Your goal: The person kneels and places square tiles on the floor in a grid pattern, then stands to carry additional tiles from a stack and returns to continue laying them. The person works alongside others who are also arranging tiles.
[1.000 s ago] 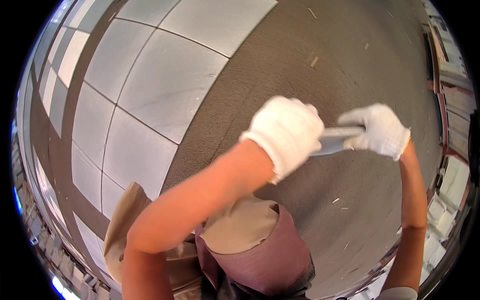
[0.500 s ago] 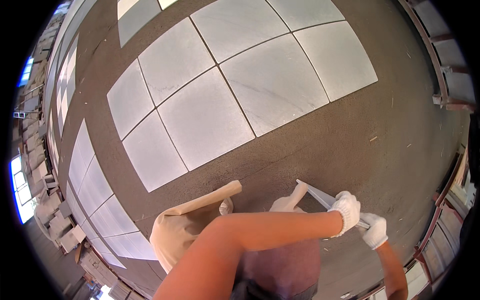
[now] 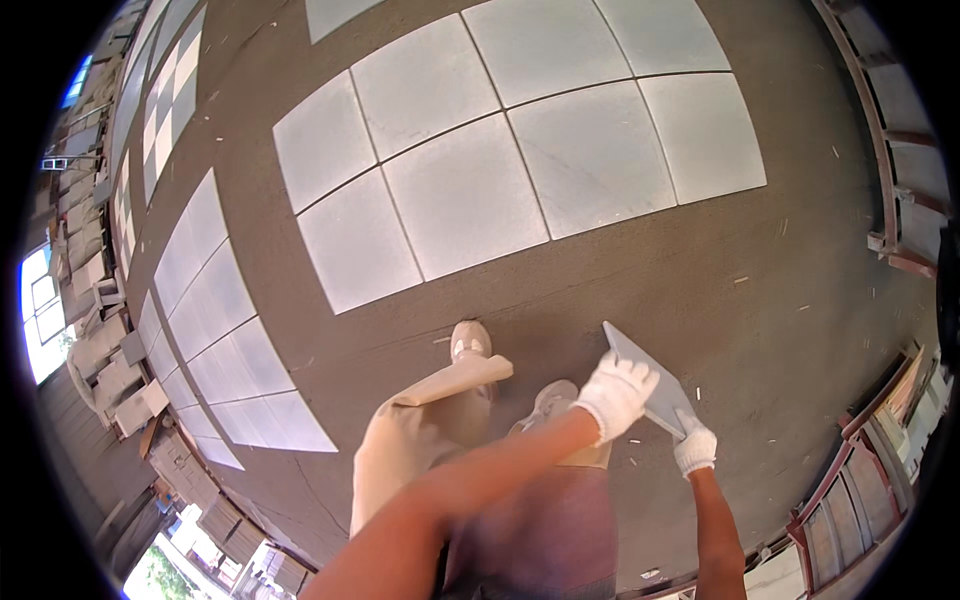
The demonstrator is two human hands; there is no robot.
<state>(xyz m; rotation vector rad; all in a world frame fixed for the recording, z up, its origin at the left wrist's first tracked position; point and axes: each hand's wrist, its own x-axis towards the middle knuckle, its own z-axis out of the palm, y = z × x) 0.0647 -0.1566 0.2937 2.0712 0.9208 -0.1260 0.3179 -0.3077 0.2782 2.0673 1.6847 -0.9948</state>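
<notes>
A pale grey tile (image 3: 664,402), seen at a steep slant, is held tilted above the floor to the right of my legs. My left hand (image 3: 616,396), in a white knitted glove, reaches across my body and is closed on the tile's near-left edge. At the lower right corner my right hand (image 3: 694,446), also gloved, grips the tile. Part of the fingers on both hands is hidden. Ahead of my feet lies a block of pale square tiles (image 3: 470,188) in two rows with narrow gaps.
My shoe (image 3: 470,340) stands on the brown-grey floor (image 3: 560,275). More tiles (image 3: 225,330) lie at the left, and checkered tiles (image 3: 172,105) lie farther off. Stacked cartons (image 3: 140,408) line the left side. Metal racks (image 3: 850,480) stand at the right. Small chips litter the floor.
Both hands and the tile have shifted left and slightly forward, and more of the tile's face shows. My view has turned, and my feet show more.
</notes>
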